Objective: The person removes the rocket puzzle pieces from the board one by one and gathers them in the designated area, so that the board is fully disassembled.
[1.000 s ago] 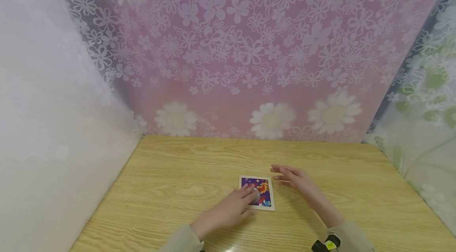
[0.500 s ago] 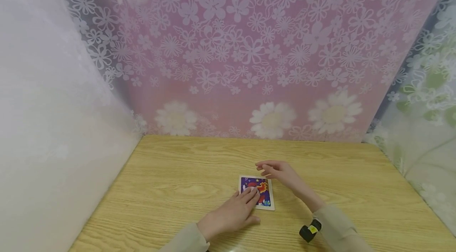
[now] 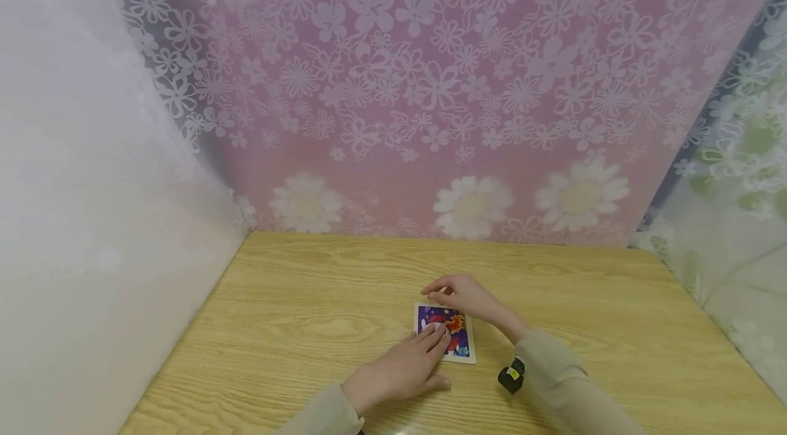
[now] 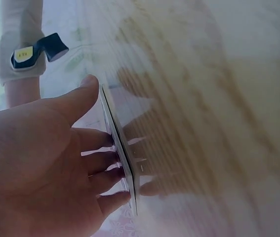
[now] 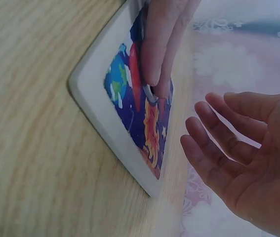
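Note:
A thin square picture board (image 3: 462, 339) lies flat on the table, with a white border and a rocket, flames and stars on dark blue. My left hand (image 3: 402, 365) rests its extended fingers on the picture, covering its left and middle part. In the left wrist view the board (image 4: 116, 133) shows edge-on beneath those fingertips. My right hand (image 3: 466, 296) hovers by the far edge of the board, fingers loosely bent. Nothing lies between the fingers of the right hand (image 5: 248, 153) in the right wrist view, and a gap separates them from the board.
The wood-grain table (image 3: 295, 326) extends around the board. A pink floral curtain (image 3: 393, 114) hangs along the back edge, with a pale sheet (image 3: 104, 182) on the left and a leafy one (image 3: 738, 216) on the right. A black wrist device (image 3: 512, 376) sits on the right wrist.
My right hand has moved left, from beside the board to its far edge, and its fingers have bent more. The left hand has slid slightly right on the board, which stays in place.

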`<state>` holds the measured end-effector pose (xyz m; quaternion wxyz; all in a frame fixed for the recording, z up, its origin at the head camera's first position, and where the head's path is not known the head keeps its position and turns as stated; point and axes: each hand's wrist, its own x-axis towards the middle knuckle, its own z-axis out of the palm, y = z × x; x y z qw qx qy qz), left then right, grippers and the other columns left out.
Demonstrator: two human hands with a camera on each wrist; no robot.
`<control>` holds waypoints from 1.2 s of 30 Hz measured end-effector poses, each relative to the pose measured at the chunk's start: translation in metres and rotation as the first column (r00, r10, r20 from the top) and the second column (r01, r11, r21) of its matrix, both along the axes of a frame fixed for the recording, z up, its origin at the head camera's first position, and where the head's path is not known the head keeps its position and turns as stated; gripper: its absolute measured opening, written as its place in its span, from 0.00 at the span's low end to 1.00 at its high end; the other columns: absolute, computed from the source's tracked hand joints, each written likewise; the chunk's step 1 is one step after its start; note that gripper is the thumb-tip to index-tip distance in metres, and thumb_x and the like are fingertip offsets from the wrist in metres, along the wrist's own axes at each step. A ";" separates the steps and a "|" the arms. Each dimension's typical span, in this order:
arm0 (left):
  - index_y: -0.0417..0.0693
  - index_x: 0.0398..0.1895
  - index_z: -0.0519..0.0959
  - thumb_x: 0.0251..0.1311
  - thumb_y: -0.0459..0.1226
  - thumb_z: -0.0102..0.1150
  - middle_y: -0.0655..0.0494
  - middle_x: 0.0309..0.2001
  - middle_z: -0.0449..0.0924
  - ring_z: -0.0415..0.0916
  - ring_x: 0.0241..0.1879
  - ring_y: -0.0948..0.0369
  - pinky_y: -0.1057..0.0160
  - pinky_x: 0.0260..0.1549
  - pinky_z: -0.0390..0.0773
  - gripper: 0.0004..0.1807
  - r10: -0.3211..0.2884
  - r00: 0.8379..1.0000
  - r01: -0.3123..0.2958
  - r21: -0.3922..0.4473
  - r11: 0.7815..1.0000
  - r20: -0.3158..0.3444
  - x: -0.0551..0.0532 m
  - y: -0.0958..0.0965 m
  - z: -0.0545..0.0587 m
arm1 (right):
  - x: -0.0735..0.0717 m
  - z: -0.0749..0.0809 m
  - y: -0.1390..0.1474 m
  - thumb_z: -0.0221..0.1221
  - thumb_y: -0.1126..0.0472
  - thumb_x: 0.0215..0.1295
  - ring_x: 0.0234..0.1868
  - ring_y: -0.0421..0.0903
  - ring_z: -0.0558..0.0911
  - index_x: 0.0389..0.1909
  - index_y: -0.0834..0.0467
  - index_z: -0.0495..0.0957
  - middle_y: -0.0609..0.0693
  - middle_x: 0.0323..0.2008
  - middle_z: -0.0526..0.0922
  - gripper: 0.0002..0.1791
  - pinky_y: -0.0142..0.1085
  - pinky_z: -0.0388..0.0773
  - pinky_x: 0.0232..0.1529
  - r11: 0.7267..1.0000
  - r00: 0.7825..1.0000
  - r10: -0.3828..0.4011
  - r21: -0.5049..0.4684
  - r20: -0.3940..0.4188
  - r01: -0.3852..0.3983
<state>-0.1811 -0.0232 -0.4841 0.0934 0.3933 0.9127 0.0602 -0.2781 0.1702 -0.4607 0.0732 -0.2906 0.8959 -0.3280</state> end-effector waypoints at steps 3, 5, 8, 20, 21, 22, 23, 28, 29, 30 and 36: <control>0.46 0.80 0.55 0.72 0.61 0.45 0.50 0.81 0.50 0.47 0.79 0.56 0.51 0.73 0.62 0.42 -0.007 1.000 0.007 -0.015 1.000 -0.014 0.001 0.000 -0.001 | -0.003 -0.003 -0.006 0.57 0.57 0.75 0.45 0.47 0.84 0.52 0.55 0.86 0.53 0.50 0.87 0.13 0.43 0.83 0.47 0.998 0.999 0.004 0.063 -0.033 -0.002; 0.46 0.80 0.55 0.72 0.61 0.45 0.50 0.80 0.50 0.47 0.79 0.56 0.51 0.73 0.62 0.43 -0.012 1.000 0.012 -0.022 1.000 -0.021 0.001 0.000 0.000 | -0.004 -0.004 -0.010 0.58 0.58 0.74 0.45 0.47 0.84 0.50 0.55 0.87 0.52 0.49 0.87 0.12 0.45 0.83 0.48 0.996 0.999 0.004 0.091 -0.043 0.000; 0.46 0.80 0.56 0.72 0.62 0.45 0.50 0.80 0.51 0.48 0.79 0.56 0.51 0.73 0.63 0.43 -0.018 0.999 0.017 -0.031 0.999 -0.030 0.002 0.000 0.001 | -0.005 -0.007 -0.014 0.60 0.59 0.73 0.42 0.44 0.83 0.47 0.54 0.88 0.51 0.46 0.87 0.10 0.43 0.82 0.46 0.992 0.999 -0.007 0.126 -0.042 0.012; 0.47 0.80 0.56 0.71 0.63 0.45 0.52 0.80 0.51 0.48 0.79 0.57 0.50 0.71 0.65 0.43 -0.015 0.999 0.013 -0.037 0.999 -0.043 0.002 -0.001 -0.001 | -0.008 -0.012 -0.020 0.61 0.61 0.71 0.32 0.38 0.75 0.42 0.53 0.89 0.45 0.37 0.83 0.08 0.37 0.78 0.40 0.975 0.994 0.025 0.222 -0.109 0.000; 0.47 0.80 0.56 0.71 0.63 0.45 0.52 0.81 0.51 0.48 0.79 0.56 0.50 0.72 0.65 0.43 -0.016 0.999 0.015 -0.035 0.999 -0.042 0.001 -0.001 -0.001 | -0.008 -0.012 -0.020 0.62 0.61 0.71 0.32 0.38 0.75 0.42 0.53 0.89 0.45 0.36 0.82 0.08 0.37 0.78 0.40 0.974 0.993 0.030 0.225 -0.117 -0.003; 0.47 0.80 0.56 0.71 0.62 0.45 0.51 0.81 0.51 0.48 0.79 0.56 0.50 0.72 0.65 0.43 -0.019 0.999 0.017 -0.032 0.999 -0.042 0.001 -0.002 -0.001 | -0.008 -0.012 -0.020 0.62 0.61 0.71 0.32 0.38 0.75 0.41 0.53 0.89 0.45 0.36 0.82 0.07 0.38 0.78 0.40 0.974 0.991 0.036 0.226 -0.125 -0.006; 0.47 0.80 0.56 0.71 0.62 0.45 0.51 0.81 0.50 0.47 0.79 0.56 0.50 0.72 0.65 0.43 -0.020 0.999 0.019 -0.030 0.999 -0.042 0.001 -0.002 -0.001 | -0.008 -0.012 -0.020 0.62 0.61 0.71 0.32 0.38 0.75 0.41 0.53 0.89 0.45 0.36 0.82 0.07 0.38 0.79 0.40 0.974 0.989 0.044 0.228 -0.138 -0.011; 0.46 0.80 0.55 0.72 0.61 0.44 0.50 0.81 0.49 0.47 0.80 0.56 0.50 0.72 0.64 0.43 -0.026 0.999 0.025 -0.026 0.999 -0.037 0.000 -0.002 -0.001 | -0.009 -0.012 -0.019 0.62 0.62 0.70 0.33 0.38 0.77 0.40 0.53 0.89 0.44 0.36 0.83 0.07 0.39 0.80 0.41 0.972 0.983 0.061 0.235 -0.174 -0.019; 0.46 0.80 0.55 0.72 0.61 0.44 0.50 0.81 0.49 0.47 0.80 0.56 0.50 0.72 0.64 0.43 -0.025 0.999 0.024 -0.027 0.999 -0.037 0.000 -0.002 -0.001 | -0.010 -0.012 -0.019 0.62 0.62 0.70 0.33 0.38 0.77 0.39 0.53 0.89 0.44 0.36 0.83 0.07 0.39 0.80 0.41 0.971 0.981 0.067 0.237 -0.180 -0.022; 0.46 0.80 0.55 0.72 0.61 0.44 0.50 0.81 0.49 0.47 0.80 0.56 0.50 0.72 0.64 0.43 -0.024 0.999 0.023 -0.027 0.999 -0.037 0.000 -0.002 -0.001 | -0.010 -0.012 -0.019 0.62 0.62 0.70 0.33 0.38 0.76 0.39 0.53 0.89 0.44 0.36 0.83 0.07 0.39 0.80 0.41 0.971 0.981 0.068 0.239 -0.179 -0.024; 0.45 0.81 0.54 0.72 0.61 0.44 0.50 0.81 0.49 0.46 0.80 0.55 0.50 0.72 0.64 0.43 -0.026 0.999 0.026 -0.020 0.999 -0.034 -0.001 -0.003 -0.001 | -0.010 -0.010 -0.020 0.62 0.63 0.70 0.33 0.38 0.76 0.37 0.52 0.88 0.44 0.36 0.82 0.06 0.40 0.80 0.41 0.973 0.987 0.051 0.230 -0.155 -0.014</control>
